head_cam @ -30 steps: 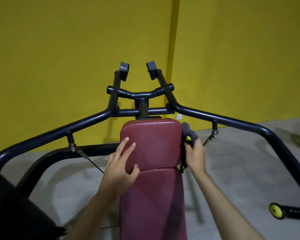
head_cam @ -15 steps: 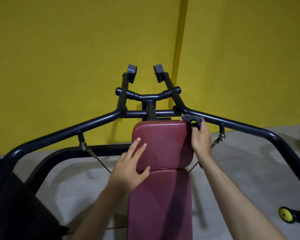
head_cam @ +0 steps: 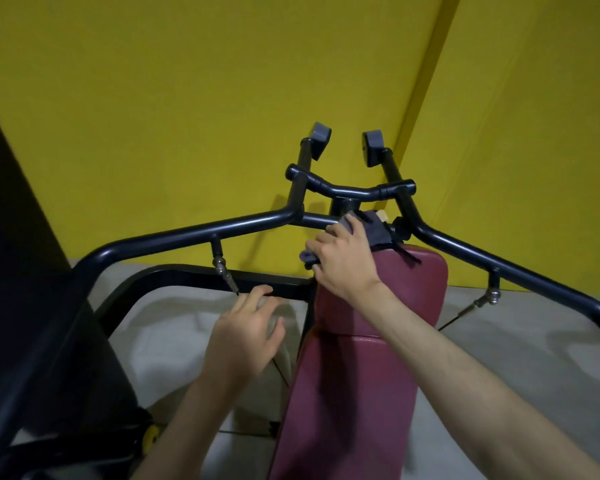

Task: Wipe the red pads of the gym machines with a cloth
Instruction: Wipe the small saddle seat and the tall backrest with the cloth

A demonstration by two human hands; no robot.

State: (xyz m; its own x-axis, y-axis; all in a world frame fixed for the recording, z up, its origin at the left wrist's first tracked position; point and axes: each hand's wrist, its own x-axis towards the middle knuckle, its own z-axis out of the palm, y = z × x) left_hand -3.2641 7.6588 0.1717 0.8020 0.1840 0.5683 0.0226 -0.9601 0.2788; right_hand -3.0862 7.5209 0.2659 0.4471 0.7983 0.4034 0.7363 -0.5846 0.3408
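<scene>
Head: right hand with cloth atop red pad

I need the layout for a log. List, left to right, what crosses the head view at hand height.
Dark column → left cable clip → left hand → right hand gripping the cloth → red pad → right cable clip.
</scene>
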